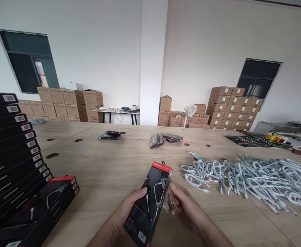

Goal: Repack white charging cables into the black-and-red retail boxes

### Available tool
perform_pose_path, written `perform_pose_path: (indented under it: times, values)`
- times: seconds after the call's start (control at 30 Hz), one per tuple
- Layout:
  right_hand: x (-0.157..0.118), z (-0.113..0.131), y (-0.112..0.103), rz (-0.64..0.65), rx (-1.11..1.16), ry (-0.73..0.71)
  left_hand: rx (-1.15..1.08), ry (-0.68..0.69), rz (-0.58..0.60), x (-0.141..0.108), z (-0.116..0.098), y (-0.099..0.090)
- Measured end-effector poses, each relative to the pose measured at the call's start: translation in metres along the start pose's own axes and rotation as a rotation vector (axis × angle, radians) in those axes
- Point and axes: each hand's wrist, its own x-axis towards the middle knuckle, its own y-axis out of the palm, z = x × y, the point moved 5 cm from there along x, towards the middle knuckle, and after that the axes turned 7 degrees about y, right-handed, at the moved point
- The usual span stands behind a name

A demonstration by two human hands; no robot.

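One black cable box (152, 181) leans up between the hands. The left hand (124, 209) is partly closed on it, thumb on front, likely to keep it steady. The right hand (186, 206) is half curled beside it; I can't tell if it grips the blurry white strand (174, 203). White cables (266, 178) lie to its right, maybe for easy reach.

The white wall (93, 41) is split by a pillar (153, 61). Two dark windows (29, 61) are set in it. Brown boxes (73, 97) are stacked below, and a fan (190, 110) is seen near some boxes.
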Motion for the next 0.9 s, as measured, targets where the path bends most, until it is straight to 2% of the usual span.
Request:
perform_pose_path:
  times: [0.13,0.23,0.33,0.5,0.63,0.7,0.83,0.9]
  values:
    - [-0.004,-0.004,0.013,0.103,-0.430,-0.045,0.213,0.059,0.024,0.002,-0.001,0.007]
    - [-0.004,0.001,0.008,0.021,-0.533,-0.083,0.455,0.185,-0.022,0.006,-0.003,0.011]
    - [-0.004,0.005,0.007,-0.037,-0.569,-0.147,0.614,0.294,0.024,0.006,-0.006,0.021]
    - [-0.012,0.009,0.021,-0.009,-0.650,-0.221,0.491,0.202,0.181,-0.001,-0.005,0.032]
    - [-0.022,0.010,0.037,0.070,-0.716,-0.307,0.445,0.240,0.203,-0.003,-0.006,0.032]
    - [-0.025,0.008,0.045,0.103,-0.745,-0.339,0.369,0.252,0.131,-0.002,-0.006,0.028]
    - [-0.029,-0.009,0.061,0.186,-0.911,-0.318,0.067,0.203,-0.204,0.002,-0.013,0.008]
    - [-0.029,-0.016,0.064,0.215,-1.024,-0.336,-0.093,0.220,-0.318,0.002,-0.024,-0.002]
